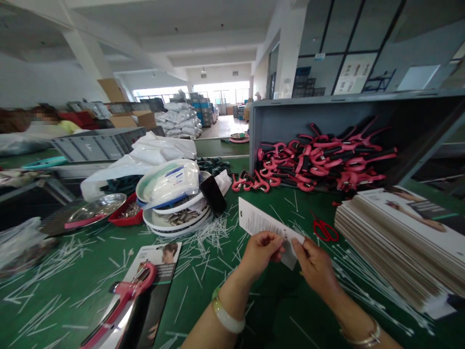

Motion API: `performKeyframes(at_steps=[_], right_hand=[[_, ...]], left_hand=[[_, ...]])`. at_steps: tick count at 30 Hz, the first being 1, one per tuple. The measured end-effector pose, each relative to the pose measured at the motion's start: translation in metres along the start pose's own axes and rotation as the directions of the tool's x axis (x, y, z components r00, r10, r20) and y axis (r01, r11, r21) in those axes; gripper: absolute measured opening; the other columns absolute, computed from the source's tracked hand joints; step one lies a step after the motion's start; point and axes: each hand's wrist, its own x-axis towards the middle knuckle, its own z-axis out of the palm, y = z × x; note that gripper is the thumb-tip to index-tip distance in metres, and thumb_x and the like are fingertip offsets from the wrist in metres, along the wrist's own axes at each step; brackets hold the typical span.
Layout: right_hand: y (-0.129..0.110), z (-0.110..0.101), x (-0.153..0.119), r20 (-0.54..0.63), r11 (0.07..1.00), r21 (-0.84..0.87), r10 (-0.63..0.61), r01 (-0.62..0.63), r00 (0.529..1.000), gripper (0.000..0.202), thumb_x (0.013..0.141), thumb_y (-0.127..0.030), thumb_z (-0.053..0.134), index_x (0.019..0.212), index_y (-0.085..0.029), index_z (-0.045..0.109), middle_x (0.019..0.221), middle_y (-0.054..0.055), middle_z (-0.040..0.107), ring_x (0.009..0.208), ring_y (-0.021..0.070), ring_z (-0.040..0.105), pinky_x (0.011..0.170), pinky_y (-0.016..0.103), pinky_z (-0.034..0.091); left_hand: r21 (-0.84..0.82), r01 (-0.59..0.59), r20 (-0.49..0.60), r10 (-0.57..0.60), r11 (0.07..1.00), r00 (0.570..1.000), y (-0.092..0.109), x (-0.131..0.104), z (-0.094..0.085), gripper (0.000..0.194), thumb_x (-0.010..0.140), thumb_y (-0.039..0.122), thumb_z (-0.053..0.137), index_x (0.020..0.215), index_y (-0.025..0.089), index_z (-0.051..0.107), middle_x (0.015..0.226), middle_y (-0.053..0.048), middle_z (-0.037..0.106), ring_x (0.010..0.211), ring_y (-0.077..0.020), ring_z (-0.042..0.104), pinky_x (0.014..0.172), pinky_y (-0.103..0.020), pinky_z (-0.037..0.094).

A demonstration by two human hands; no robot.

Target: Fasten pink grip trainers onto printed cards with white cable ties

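Observation:
A white printed card [256, 218] is held up over the green table, its text side facing me. My right hand [314, 259] grips the card's right edge between thumb and fingers. My left hand [263, 249] is pinched in front of the card's lower middle; whatever lies between its fingertips is too small to make out. At the lower left, a pink and black clamp tool [134, 291] lies on another printed card [165, 271]. To the right of my hands are red scissors [326, 230] and a thick stack of cards [392, 252].
A grey crate [256, 131] full of pink and black tools stands behind the hands. Stacked plates [148, 218] with a plastic bag and a dark phone [213, 195] are left of centre. White ties litter the green table [196, 310]. A person [67, 127] is at far left.

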Motion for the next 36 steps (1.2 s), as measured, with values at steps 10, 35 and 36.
performKeyframes(at_steps=[10, 35, 36], right_hand=[[-0.002, 0.008, -0.005, 0.044, 0.933, -0.184, -0.308, 0.31, 0.951, 0.03, 0.093, -0.027, 0.037, 0.105, -0.018, 0.062, 0.095, 0.01, 0.068, 0.091, 0.0206, 0.064, 0.078, 0.034, 0.053], [-0.001, 0.013, 0.035, 0.467, 0.86, -0.389, -0.125, 0.33, 0.875, 0.03, 0.087, -0.043, 0.048, 0.092, -0.022, 0.068, 0.088, 0.006, 0.069, 0.082, 0.0198, 0.064, 0.069, 0.03, 0.049], [0.005, 0.01, 0.056, 0.424, 0.849, -0.448, -0.073, 0.279, 0.903, 0.033, 0.09, -0.043, 0.042, 0.094, -0.022, 0.068, 0.091, 0.006, 0.068, 0.084, 0.02, 0.063, 0.069, 0.029, 0.048]], left_hand=[[-0.045, -0.098, -0.121, 0.092, 0.994, 0.988, 0.003, -0.007, -0.002, 0.039, 0.062, 0.046, 0.074, 0.072, 0.016, 0.052, 0.061, 0.005, 0.055, 0.049, -0.0061, 0.051, 0.05, -0.019, 0.042], [0.676, -0.063, -0.295, 0.347, 0.734, 0.89, -0.033, -0.008, -0.081, 0.018, 0.079, 0.033, 0.052, 0.066, 0.02, 0.051, 0.065, 0.0, 0.057, 0.065, -0.0167, 0.053, 0.066, -0.028, 0.04], [0.713, -0.066, -0.284, 0.374, 0.698, 0.883, -0.034, -0.008, -0.081, 0.017, 0.079, 0.032, 0.052, 0.067, 0.02, 0.052, 0.072, -0.003, 0.061, 0.072, -0.0191, 0.056, 0.072, -0.031, 0.041]])
